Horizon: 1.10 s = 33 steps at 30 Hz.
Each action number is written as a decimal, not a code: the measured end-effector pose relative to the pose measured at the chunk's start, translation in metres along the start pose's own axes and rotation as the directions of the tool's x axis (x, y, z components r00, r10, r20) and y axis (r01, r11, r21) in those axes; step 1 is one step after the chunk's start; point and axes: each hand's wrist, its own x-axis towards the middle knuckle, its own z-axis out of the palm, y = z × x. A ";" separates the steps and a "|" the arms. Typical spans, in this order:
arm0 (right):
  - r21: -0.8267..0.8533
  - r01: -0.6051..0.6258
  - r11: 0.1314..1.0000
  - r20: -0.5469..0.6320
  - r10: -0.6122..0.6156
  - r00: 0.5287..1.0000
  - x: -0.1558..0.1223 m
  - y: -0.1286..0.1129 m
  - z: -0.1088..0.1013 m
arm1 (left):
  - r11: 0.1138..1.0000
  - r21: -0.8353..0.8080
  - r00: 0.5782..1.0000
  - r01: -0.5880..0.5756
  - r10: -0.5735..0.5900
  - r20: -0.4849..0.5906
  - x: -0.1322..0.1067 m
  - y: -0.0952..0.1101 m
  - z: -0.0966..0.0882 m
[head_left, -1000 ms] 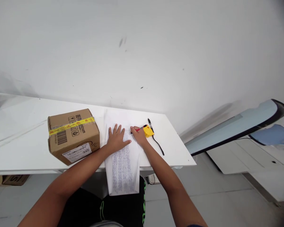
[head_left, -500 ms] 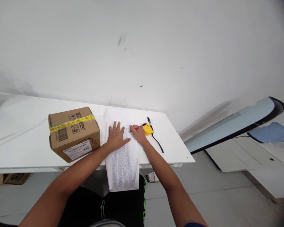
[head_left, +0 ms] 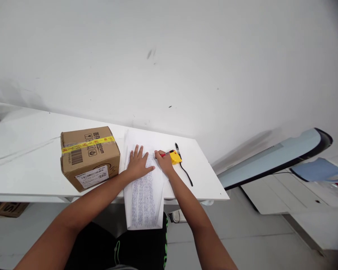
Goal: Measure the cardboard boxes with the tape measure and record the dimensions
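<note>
A white sheet of paper [head_left: 143,206] with bands of dense purple-blue writing lies on the table and hangs over its front edge. Spread flat on the paper is my left hand [head_left: 138,165], its fingers apart. My right hand [head_left: 164,163] pinches a red pen [head_left: 167,153], with its tip at the paper, just right of my left fingers. The pen's tip is too small to make out clearly. Just beyond my right hand rests a yellow tape measure [head_left: 175,158] with a black strap. Beside it lies a black marker [head_left: 177,148].
A cardboard box [head_left: 90,155] with yellow tape and a shipping label stands left of the paper. The white table [head_left: 25,157] runs along a white wall. A large light-blue panel with black trim [head_left: 270,159] leans at the right. Another cardboard box [head_left: 12,209] sits beneath the table.
The camera view has shifted and tilted slightly. My left hand stays flat on the paper, and my right hand keeps hold of the red pen at nearly the same spot.
</note>
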 end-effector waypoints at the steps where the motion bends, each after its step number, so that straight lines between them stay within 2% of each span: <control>1: 0.002 -0.004 1.000 0.007 0.004 1.000 0.000 0.000 0.000 | 1.000 -0.007 1.000 -0.001 0.001 -0.002 0.000 0.000 0.000; 6: 0.048 -0.002 0.999 -0.017 0.003 1.000 0.001 0.003 0.001 | 0.999 -0.050 1.000 -0.006 0.006 -0.001 0.000 -0.001 -0.001; 11: -0.009 0.007 1.000 -0.069 -0.008 0.998 0.003 0.007 0.004 | 0.997 -0.077 1.000 -0.019 0.019 -0.003 0.001 -0.002 -0.001; 16: -0.039 -0.012 0.999 -0.002 0.012 1.000 0.005 0.006 0.002 | 0.998 -0.067 1.000 -0.018 0.019 0.012 0.001 -0.001 -0.003; 21: -0.034 -0.010 0.999 -0.026 0.009 1.000 0.005 0.005 0.001 | 0.998 -0.049 0.999 -0.026 0.028 0.042 0.000 0.000 -0.006; 24: 0.021 -0.012 1.000 0.007 0.012 1.000 0.004 0.004 0.001 | 0.999 -0.032 0.998 -0.021 0.023 0.059 0.000 0.000 -0.007; 26: 0.045 -0.021 0.999 -0.020 0.022 1.000 0.003 0.004 0.001 | 1.000 -0.023 0.997 -0.014 0.016 0.071 -0.001 0.001 -0.008; 28: 0.036 0.022 0.999 -0.067 -0.020 0.998 0.003 0.004 -0.001 | 1.000 -0.014 0.997 -0.013 0.014 0.076 -0.001 0.002 -0.009; 31: -0.012 0.191 0.982 -0.108 -0.191 0.976 0.006 0.008 -0.001 | 1.000 0.008 0.998 -0.011 0.011 0.063 -0.001 0.003 -0.008; 33: -0.032 0.207 0.978 -0.122 -0.209 0.970 0.010 0.014 0.000 | 1.000 0.024 0.999 0.001 -0.002 0.051 0.000 0.003 -0.007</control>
